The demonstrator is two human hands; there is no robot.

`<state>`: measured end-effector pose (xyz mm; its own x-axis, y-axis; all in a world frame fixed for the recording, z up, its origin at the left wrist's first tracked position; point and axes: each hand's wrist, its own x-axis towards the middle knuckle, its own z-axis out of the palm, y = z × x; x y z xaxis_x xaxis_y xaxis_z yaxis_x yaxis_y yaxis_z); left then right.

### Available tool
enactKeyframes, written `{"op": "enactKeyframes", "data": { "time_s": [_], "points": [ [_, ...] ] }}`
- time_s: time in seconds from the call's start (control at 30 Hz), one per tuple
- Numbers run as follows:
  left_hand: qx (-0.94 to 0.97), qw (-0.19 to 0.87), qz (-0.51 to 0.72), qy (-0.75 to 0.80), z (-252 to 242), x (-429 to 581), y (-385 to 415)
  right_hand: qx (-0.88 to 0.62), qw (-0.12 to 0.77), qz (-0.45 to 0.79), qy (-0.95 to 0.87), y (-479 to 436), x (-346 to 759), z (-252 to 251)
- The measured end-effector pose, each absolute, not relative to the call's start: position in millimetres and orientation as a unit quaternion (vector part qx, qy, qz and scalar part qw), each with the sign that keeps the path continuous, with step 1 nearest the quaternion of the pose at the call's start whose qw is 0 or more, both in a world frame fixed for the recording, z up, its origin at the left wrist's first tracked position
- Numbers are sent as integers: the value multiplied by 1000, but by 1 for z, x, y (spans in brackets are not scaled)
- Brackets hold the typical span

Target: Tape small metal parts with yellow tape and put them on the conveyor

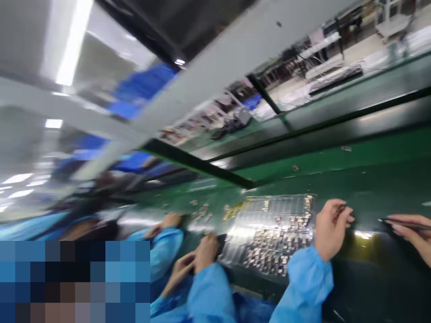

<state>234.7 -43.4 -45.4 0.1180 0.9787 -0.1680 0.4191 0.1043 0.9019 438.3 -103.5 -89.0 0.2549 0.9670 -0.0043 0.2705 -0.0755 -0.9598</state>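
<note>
My left hand point(332, 229), in a blue sleeve, is raised just right of a clear plastic tray point(240, 231). Its fingers are curled towards the thumb, and whatever may be between them is too small to make out. Many small metallic parts point(269, 246) lie in the tray's rows, mostly in its nearer right portion. At the right edge, my right hand point(412, 231) grips slim dark tweezers point(400, 222), their tip pointing left towards my left hand. That hand is partly cut off by the frame.
Left of the tray, a co-worker's hands point(204, 253) and another person's hand point(171, 220) are over the green bench point(370, 179). Loose small parts point(202, 213) lie near a yellow piece point(234, 210). A dark green post point(202, 166) and metal rail stand behind. The view is tilted and blurred.
</note>
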Motion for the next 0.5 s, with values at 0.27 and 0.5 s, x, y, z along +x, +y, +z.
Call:
{"op": "enactKeyframes", "data": {
  "time_s": [0.27, 0.5],
  "points": [
    [853, 365, 181, 325, -72, 215, -143, -564, 407, 570, -438, -88, 444, -80],
    [931, 128, 89, 329, -92, 242, -149, -534, 339, 571, -524, -85, 444, -80]
  ]
}}
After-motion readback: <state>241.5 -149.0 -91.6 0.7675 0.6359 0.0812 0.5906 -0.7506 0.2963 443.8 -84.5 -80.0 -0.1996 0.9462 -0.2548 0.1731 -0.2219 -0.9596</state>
